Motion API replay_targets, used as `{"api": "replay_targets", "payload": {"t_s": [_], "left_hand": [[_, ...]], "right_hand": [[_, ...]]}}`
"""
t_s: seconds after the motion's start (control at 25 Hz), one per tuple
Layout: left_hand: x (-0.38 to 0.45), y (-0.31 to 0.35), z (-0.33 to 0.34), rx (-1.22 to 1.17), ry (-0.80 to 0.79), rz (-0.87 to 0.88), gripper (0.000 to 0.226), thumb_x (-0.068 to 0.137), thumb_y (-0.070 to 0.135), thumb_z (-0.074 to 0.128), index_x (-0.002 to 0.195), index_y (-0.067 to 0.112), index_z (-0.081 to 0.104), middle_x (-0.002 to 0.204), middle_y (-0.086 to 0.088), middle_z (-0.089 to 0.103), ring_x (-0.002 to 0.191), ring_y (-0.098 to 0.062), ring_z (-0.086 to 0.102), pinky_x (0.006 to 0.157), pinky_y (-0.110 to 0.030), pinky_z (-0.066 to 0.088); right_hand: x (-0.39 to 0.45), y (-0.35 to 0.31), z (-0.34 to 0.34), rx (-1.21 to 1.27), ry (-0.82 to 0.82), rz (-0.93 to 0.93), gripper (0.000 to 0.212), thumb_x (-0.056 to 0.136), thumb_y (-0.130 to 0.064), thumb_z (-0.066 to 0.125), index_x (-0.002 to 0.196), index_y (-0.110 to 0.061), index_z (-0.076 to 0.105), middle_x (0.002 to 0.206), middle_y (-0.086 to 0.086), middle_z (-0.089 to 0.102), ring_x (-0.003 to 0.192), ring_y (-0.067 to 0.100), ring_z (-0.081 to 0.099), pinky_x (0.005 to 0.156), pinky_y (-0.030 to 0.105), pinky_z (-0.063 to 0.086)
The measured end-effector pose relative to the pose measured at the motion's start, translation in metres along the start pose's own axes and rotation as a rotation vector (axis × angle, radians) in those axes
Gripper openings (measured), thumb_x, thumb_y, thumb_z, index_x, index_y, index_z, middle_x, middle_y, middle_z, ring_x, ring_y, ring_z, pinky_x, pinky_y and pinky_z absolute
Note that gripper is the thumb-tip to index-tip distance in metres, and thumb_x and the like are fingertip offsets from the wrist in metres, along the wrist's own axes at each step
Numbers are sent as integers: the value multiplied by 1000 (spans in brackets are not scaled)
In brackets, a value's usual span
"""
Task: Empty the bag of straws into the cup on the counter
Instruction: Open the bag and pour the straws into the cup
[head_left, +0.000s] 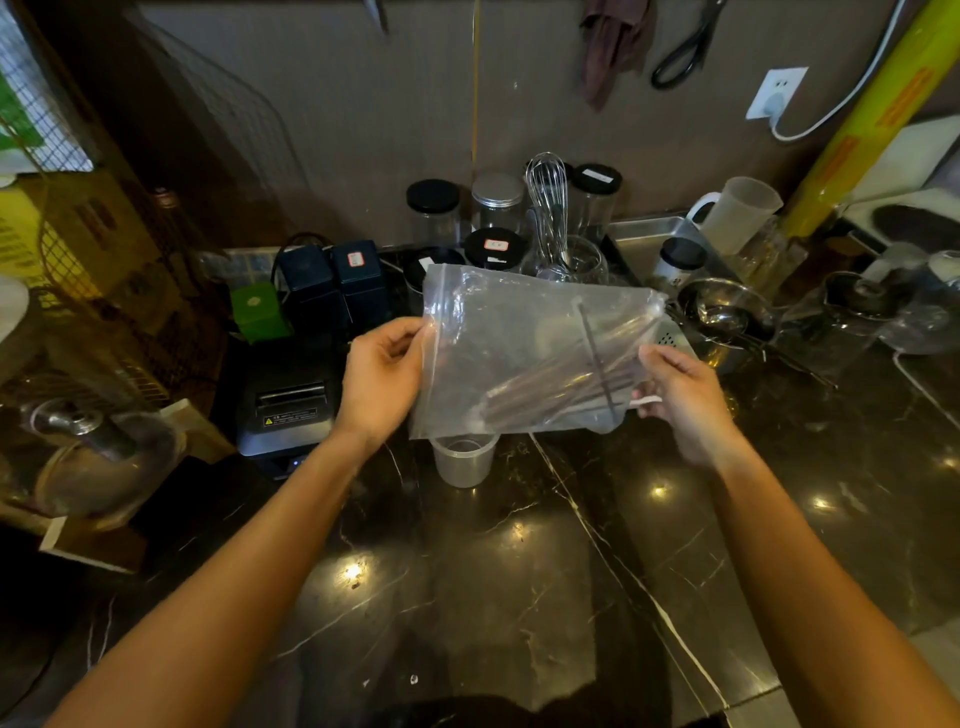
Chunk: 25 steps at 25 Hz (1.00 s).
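Two hands hold a clear plastic bag (524, 343) above the bench (519, 571); the left hand (382, 374) grips its left edge, fingers (400, 332) curled round the plastic; the right hand (680, 395) pinches the right edge, close to what appears to be the zip strip, though whether that mouth is open cannot be told. The dark straws (550, 387) lie in a bundle inside the bag, slanting down toward its lower left corner; none is seen outside it. The cup (462, 460), a translucent plastic one, stands upright on the bench directly beneath the bag's lower edge, not touching it, and shows nothing inside. Judgement: the task is at an early stage; the bag is lifted and positioned over the cup, but no transfer has occurred; opening or tipping the mouth toward the cup and sliding the bundle out remain. Behind stand jars, a whisk (548, 208) and a receipt printer (285, 405).
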<state>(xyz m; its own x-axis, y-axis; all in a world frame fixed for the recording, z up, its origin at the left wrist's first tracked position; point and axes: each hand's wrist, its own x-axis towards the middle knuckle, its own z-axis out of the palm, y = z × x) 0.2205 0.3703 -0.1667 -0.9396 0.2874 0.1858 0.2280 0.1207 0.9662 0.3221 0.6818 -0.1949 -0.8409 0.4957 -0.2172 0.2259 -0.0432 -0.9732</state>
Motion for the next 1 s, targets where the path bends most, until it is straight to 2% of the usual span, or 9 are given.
{"api": "replay_targets", "payload": {"t_s": [0.12,0.28,0.36,0.48,0.6,0.72,0.84,0.92,1.0], "left_hand": [[6,-11,0,-11,6,-42,19,102,13,60,115,8,74,106,1,78,98,-9,76,79,-23,63],[1,-28,1,-5,18,-127,20,101,11,61,115,13,75,104,9,76,98,-4,75,75,-14,59],[-4,-38,-1,-19,36,-166,18,101,11,61,111,19,75,101,12,76,95,-2,75,73,-13,59],[-10,-51,-3,-86,41,-200,20,102,11,60,108,25,73,96,15,78,95,0,76,74,-17,61],[-14,-62,-5,-116,46,-219,20,102,13,60,109,26,74,97,19,80,100,-5,76,81,-24,64],[-15,-70,-5,-125,48,-239,20,103,15,60,116,16,75,104,12,80,104,-11,76,85,-30,64],[-17,-75,-5,-117,51,-240,24,103,15,59,123,10,72,112,8,78,107,-12,76,86,-31,64],[-17,-75,-4,-119,55,-247,24,103,14,60,123,12,72,111,10,77,106,-10,76,85,-30,64],[-14,-74,-2,-139,63,-255,23,102,14,60,121,13,73,110,9,77,103,-10,76,83,-29,65]], "right_hand": [[4,-23,4,-109,67,-124,25,108,-31,54,113,-22,77,102,3,78,78,15,65,67,32,56],[10,-47,10,-212,92,-259,22,108,-30,56,106,-28,78,90,-3,77,71,11,65,61,32,57],[13,-55,19,-259,90,-309,23,107,-32,56,112,-24,77,92,-2,78,71,9,67,65,33,57],[12,-65,31,-285,91,-354,19,107,-32,58,116,-29,75,89,-8,76,71,-2,69,69,26,56],[13,-75,44,-268,82,-355,17,106,-32,58,106,-34,76,87,-13,76,74,-8,70,70,20,54],[15,-78,51,-298,82,-366,19,106,-32,59,109,-29,78,82,-16,74,72,-11,68,72,25,53],[11,-80,54,-333,56,-383,22,107,-32,58,94,-39,74,77,-21,75,72,-10,67,78,30,55],[10,-82,53,-359,50,-411,25,107,-33,57,89,-42,73,82,-12,76,72,-5,67,77,37,58],[7,-87,52,-342,47,-462,24,106,-33,58,89,-42,72,87,-8,76,71,-1,66,74,34,59]]}}
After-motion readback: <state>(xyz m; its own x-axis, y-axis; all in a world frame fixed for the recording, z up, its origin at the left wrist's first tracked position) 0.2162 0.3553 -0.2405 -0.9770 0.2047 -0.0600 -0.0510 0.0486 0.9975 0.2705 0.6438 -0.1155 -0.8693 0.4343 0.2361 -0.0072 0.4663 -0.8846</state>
